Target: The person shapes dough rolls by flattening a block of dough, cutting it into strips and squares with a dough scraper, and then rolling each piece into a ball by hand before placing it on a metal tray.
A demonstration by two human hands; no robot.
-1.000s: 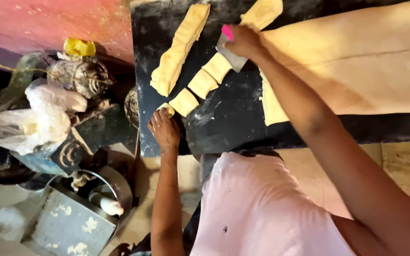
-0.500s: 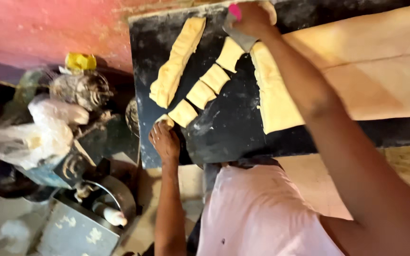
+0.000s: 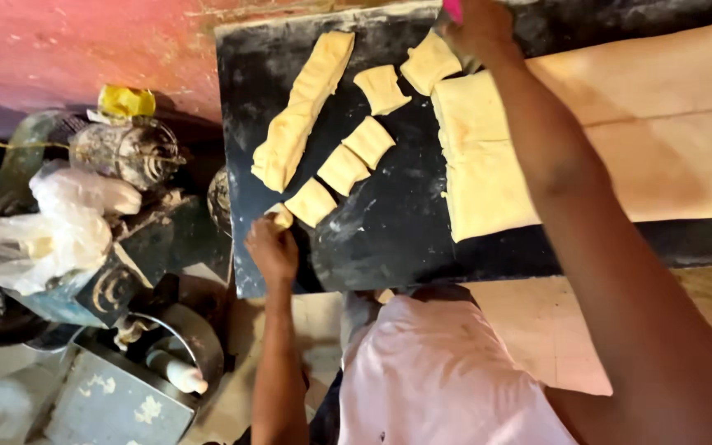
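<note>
left hand (image 3: 272, 247): at the near-left edge of the board (image 3: 389, 247), fingers curled, pinching a small dough bit (image 3: 280, 216) between fingertips.
right hand (image 3: 480, 29): at the far edge of the board, closed round a pink handle (image 3: 452, 10); blade not visible, so tool type unclear.
dough sheet (image 3: 603, 140): big, pale, flat, folded in layers, covers the right part of the board; right hand sits at its far-left corner.
cut pieces (image 3: 344, 169): five small squarish pads in a loose diagonal row from the left hand up to the right hand, apart from each other.
long strip (image 3: 302, 107): uncut folded strip, left of the pieces, lying lengthwise.
handling: likely soft, light, limp; would sag or stretch if lifted by one end. Floured, so probably not very sticky. Best taken by the edges with fingertips, or slid flat.
packages: clear plastic bag (image 3: 26, 239) left of the board, crumpled, whitish; yellow wrapper (image 3: 125, 100) on a dusty jar (image 3: 125, 152) by the pink wall (image 3: 84, 41).
labels/signs: none legible.
</note>
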